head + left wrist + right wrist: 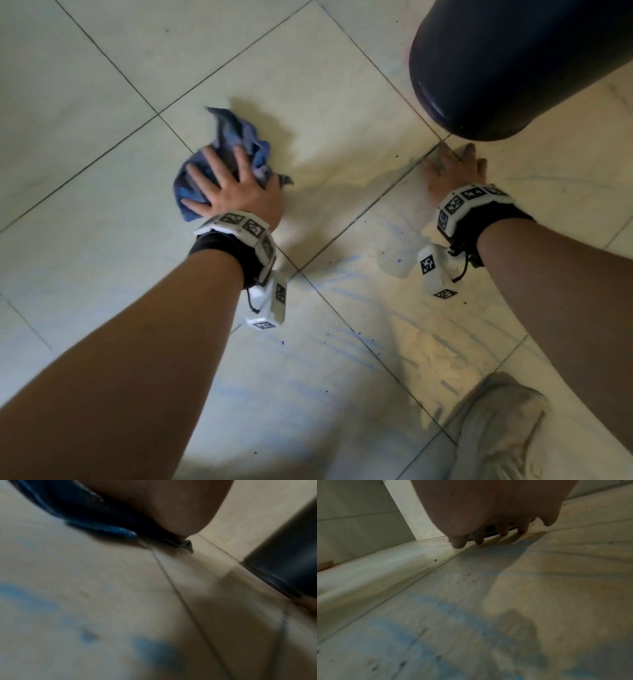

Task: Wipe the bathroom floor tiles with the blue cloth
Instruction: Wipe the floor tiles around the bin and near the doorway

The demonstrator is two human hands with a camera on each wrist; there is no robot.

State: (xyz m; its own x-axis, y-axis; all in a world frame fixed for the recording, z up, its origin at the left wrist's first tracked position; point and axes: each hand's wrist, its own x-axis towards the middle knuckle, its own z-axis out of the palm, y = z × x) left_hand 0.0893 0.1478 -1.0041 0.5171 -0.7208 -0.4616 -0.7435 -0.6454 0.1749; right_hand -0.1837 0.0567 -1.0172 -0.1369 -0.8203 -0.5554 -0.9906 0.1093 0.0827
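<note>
Five spread fingers of the left hand press flat on the bunched blue cloth, pinning it to the floor tiles rather than curling round it; the palm covers the cloth's near half, and loose folds stick out toward 12 o'clock and 3 o'clock. The cloth looks soft, light and limp, so it will likely crumple and slide under the palm; a broad flat press over its middle seems the best hold, with the stray corners tucked under. The left forearm reaches in from 7 o'clock, wrist low. At about 3 o'clock from the cloth, well apart, the right hand rests flat on the tiles with fingers straight, holding nothing and seemingly bracing, just at the foot of a dark round bin. Blue streaks mark the tiles toward 6 o'clock, beside a pale shoe.
</note>
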